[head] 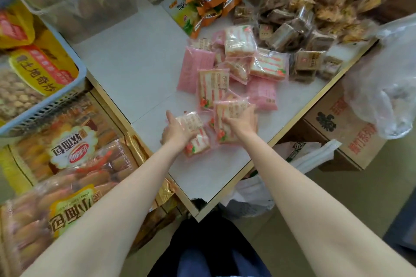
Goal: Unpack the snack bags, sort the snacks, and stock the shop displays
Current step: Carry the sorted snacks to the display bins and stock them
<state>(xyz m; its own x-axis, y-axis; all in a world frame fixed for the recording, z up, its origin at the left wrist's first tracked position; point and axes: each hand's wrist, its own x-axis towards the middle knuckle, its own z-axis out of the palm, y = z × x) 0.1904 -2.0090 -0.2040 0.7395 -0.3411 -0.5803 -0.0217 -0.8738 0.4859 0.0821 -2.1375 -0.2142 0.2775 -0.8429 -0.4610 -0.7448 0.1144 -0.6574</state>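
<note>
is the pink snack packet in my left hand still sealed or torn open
Sealed, as far as shows: the pink snack packet in the left hand looks intact, cake inside; far edge blurred.

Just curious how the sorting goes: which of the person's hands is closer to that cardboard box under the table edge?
The right hand. It grips a pink snack pack on the table, with the cardboard box further to its right. The left hand holds another pack further left, away from the box.
</note>
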